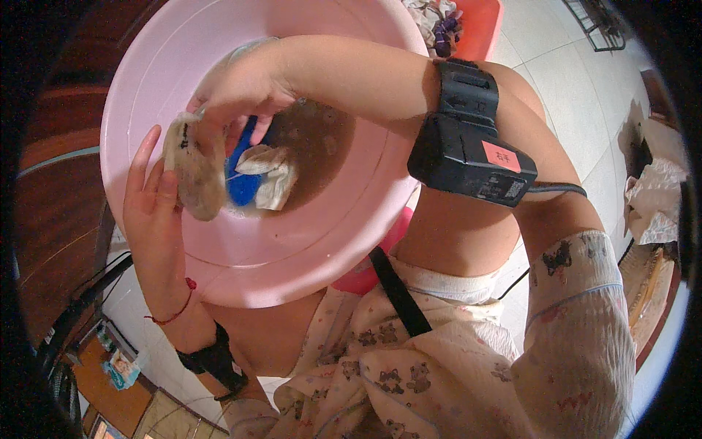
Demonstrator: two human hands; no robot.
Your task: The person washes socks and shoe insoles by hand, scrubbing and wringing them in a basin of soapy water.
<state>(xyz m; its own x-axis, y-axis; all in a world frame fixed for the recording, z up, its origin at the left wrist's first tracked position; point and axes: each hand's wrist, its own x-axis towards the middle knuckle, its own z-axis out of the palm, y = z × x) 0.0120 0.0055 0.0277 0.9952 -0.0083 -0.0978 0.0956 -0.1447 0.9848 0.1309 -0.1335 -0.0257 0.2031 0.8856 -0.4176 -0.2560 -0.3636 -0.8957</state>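
A large pink plastic basin [307, 247] holds murky brown water [321, 148]. Over its left side a wet, dirt-stained whitish sock [200, 175] hangs from my right hand [241, 93], whose fingers are partly hidden behind the wrist and cloth. Beside the sock my left hand [153, 192] is raised with its fingers up; the fingertips touch or nearly touch the sock's edge, and I cannot tell whether they grip it. Below my right fingers a blue brush or similar blue tool [244, 189] lies in the water. Against it rests another stained white cloth piece [274, 186].
A red-orange tub [482, 27] with crumpled cloths [433, 22] stands beyond the basin on the tiled floor [565, 71]. Dark reddish wood [66, 164] borders the left. A black metal rack [600, 27] is at the top right. Cables run near my right arm and at the left.
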